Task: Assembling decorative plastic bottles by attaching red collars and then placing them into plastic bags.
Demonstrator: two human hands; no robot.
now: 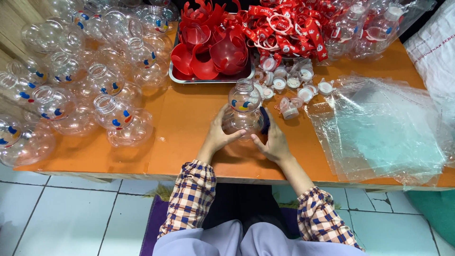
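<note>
Nearest us, our left hand (219,136) and right hand (274,141) grip a clear round bottle (243,110) upright on the orange table (189,118); we judge steady two-sided support best. Beyond lie white caps (294,87) and a tray of red pieces (211,47).

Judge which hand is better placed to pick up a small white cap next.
Right, probably. The right hand is on the clear round plastic bottle's side nearest the small white caps; the left hand holds the far side.
</note>
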